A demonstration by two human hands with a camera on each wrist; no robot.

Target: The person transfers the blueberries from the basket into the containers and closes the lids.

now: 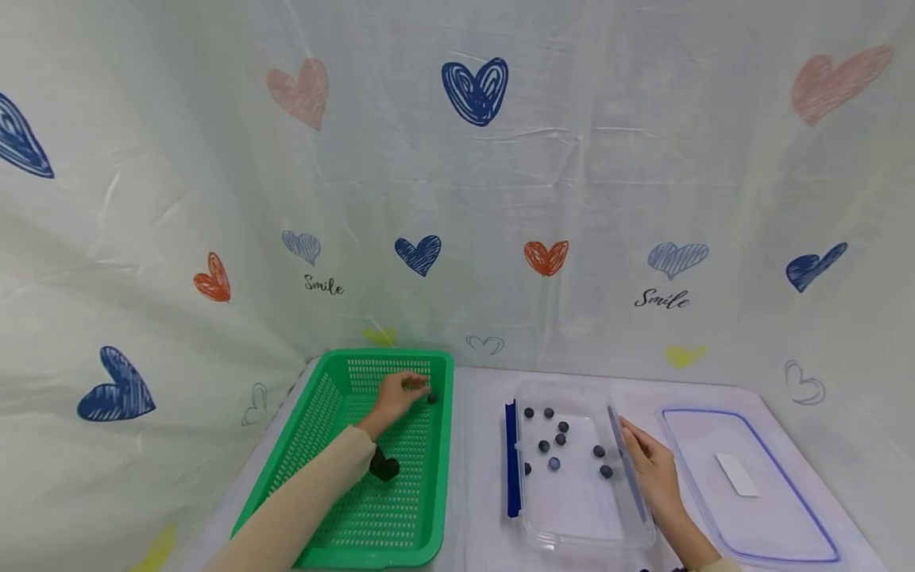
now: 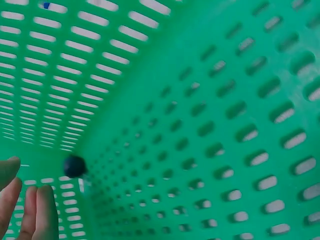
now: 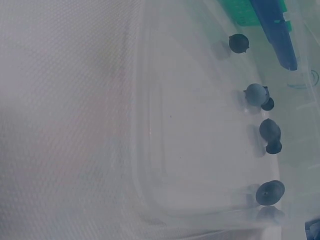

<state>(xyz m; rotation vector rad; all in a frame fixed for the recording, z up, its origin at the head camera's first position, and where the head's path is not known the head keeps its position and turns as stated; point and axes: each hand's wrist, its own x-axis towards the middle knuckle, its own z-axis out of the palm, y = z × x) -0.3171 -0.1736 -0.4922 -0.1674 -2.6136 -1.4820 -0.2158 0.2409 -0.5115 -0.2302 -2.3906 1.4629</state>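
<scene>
My left hand (image 1: 397,397) reaches into the far right corner of a green slotted basket (image 1: 443,445). Close to its fingertips lies a single blueberry (image 1: 432,398). In the left wrist view, a gap shows between that blueberry (image 2: 75,166) and the parted thumb and fingers (image 2: 46,212). My right hand (image 1: 652,469) grips the right side of a clear plastic container (image 1: 572,524), thumb toward the inside. Several blueberries (image 1: 561,438) are scattered over the container's floor; some (image 3: 270,192) appear along one side in the right wrist view, where the hand itself is hidden.
A blue flap (image 1: 512,459) stands out from the container's left side. To the right lies a clear lid (image 1: 779,492) with a blue seal and a white label (image 1: 737,475). Behind the table hangs a sheet (image 1: 500,199) printed with hearts.
</scene>
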